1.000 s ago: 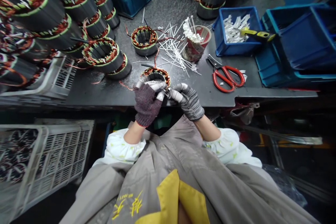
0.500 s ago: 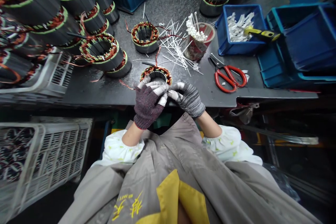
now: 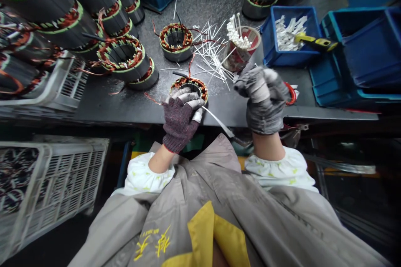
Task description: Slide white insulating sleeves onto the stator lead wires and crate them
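My left hand point(image 3: 180, 119), in a dark maroon glove with white-wrapped fingertips, is closed over the near rim of a small motor stator point(image 3: 203, 86) with copper windings. A white cable tie point(image 3: 216, 119) sticks out from the stator's near side, past the bench edge. My right hand point(image 3: 263, 100), in a grey glove, is raised to the right, apart from the stator. Its curled fingers are smeared by motion. Behind it shows a bit of the red handle of the scissors point(image 3: 292, 94); the hand hides the rest of them.
Loose white ties point(image 3: 211, 56) lie behind the stator, beside a cup point(image 3: 239, 56) of ties. A blue bin point(image 3: 272, 52) holds white pieces and a yellow-black cutter point(image 3: 316, 42). Another stator point(image 3: 176, 52) stands behind; stacked stators point(image 3: 125, 69) fill the left. A white crate point(image 3: 72, 171) is below left.
My right hand has left the stator, moving right and up over the scissors. The cable tie's tail now shows free. My left hand stays on the stator; the view has shifted slightly.
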Demonstrator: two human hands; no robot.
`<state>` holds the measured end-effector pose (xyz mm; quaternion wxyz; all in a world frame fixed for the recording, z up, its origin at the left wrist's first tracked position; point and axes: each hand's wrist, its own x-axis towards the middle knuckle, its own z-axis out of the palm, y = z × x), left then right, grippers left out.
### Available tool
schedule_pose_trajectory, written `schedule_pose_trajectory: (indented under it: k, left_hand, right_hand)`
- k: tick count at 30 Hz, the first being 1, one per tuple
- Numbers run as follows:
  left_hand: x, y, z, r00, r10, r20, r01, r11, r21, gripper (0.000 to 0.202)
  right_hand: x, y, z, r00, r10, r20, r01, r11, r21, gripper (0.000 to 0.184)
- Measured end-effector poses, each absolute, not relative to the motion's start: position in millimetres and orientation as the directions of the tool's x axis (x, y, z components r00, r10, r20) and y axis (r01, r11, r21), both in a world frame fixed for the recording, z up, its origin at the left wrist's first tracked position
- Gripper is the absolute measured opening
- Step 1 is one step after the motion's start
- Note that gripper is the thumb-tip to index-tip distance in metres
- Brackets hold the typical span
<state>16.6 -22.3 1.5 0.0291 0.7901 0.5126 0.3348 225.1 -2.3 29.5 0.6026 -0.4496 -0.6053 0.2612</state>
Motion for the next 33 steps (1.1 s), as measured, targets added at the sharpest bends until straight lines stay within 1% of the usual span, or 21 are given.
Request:
schedule_pose_trajectory:
  k: [1,2,3,4,5,7,9,12,13,16,18,19,20,22,23,26,29,31,33]
  left_hand:
    - [16,-22,2,0.265,0.829,0.492,0.791,-0.479,0.381,0.026]
    - [15,-22,1,0.277,0.829,0.485,0.789,-0.484,0.378,0.029]
    - [15,-22,1,0.281,0.83,0.481,0.787,-0.487,0.379,0.031]
    - [14,-22,-1,0.28,0.833,0.478,0.786,-0.485,0.384,0.032]
    - [14,-21,-3,0.275,0.837,0.474,0.787,-0.479,0.388,0.032]
    - [16,-19,-10,0.261,0.846,0.465,0.798,-0.46,0.388,0.027]
    - [18,-16,-17,0.236,0.85,0.472,0.817,-0.436,0.378,0.024]
    - [21,-15,-22,0.195,0.843,0.501,0.842,-0.406,0.355,0.023]
    - [21,-16,-22,0.202,0.836,0.511,0.844,-0.413,0.341,0.022]
    - [12,-22,-14,0.31,0.785,0.536,0.824,-0.503,0.261,0.02]
    - [1,-28,-4,0.42,0.726,0.544,0.793,-0.586,0.17,0.032]
    - [-5,-30,0,0.473,0.693,0.544,0.775,-0.621,0.117,0.039]
    - [-12,-31,5,0.518,0.661,0.542,0.758,-0.649,0.066,0.043]
    - [-24,-30,12,0.561,0.635,0.531,0.749,-0.662,0.0,0.042]
    - [-29,-27,15,0.564,0.643,0.517,0.756,-0.654,-0.011,0.04]
    - [-44,-13,17,0.577,0.694,0.43,0.766,-0.643,0.009,0.035]
    - [-56,2,15,0.64,0.682,0.354,0.714,-0.698,0.054,0.033]
    - [-62,11,14,0.674,0.649,0.354,0.657,-0.745,0.116,0.034]
    - [-62,18,13,0.699,0.607,0.377,0.581,-0.79,0.194,0.033]
  right_hand:
    - [228,-1,28,0.005,0.886,0.464,0.272,0.445,-0.853,0.046]
    - [229,-1,26,-0.174,0.901,0.398,0.345,0.434,-0.832,0.048]
    - [229,-1,23,-0.347,0.887,0.305,0.415,0.437,-0.798,0.049]
    - [227,-2,21,-0.467,0.857,0.219,0.458,0.446,-0.769,0.05]
    - [224,-2,19,-0.524,0.835,0.17,0.472,0.451,-0.758,0.051]
    - [213,0,16,-0.524,0.836,0.166,0.459,0.441,-0.771,0.053]
    - [201,8,16,-0.481,0.849,0.219,0.47,0.461,-0.753,0.053]
    - [187,25,16,-0.425,0.855,0.296,0.517,0.498,-0.696,0.048]
    - [186,28,16,-0.407,0.86,0.307,0.518,0.495,-0.698,0.047]
    - [197,27,13,-0.4,0.862,0.312,0.422,0.476,-0.772,0.04]
    - [211,18,9,-0.415,0.849,0.327,0.329,0.475,-0.816,0.035]
    - [216,13,6,-0.428,0.836,0.344,0.298,0.489,-0.82,0.035]
    - [219,8,3,-0.443,0.821,0.361,0.284,0.51,-0.812,0.04]
    - [216,3,-5,-0.482,0.792,0.376,0.297,0.551,-0.78,0.049]
    - [211,2,-9,-0.494,0.782,0.38,0.313,0.568,-0.761,0.049]
    - [191,9,-18,-0.472,0.775,0.42,0.334,0.598,-0.728,0.033]
    - [182,22,-22,-0.432,0.771,0.469,0.3,0.613,-0.731,0.023]
    - [186,33,-23,-0.423,0.763,0.49,0.26,0.62,-0.741,0.021]
    - [194,46,-22,-0.451,0.732,0.512,0.183,0.637,-0.749,0.025]
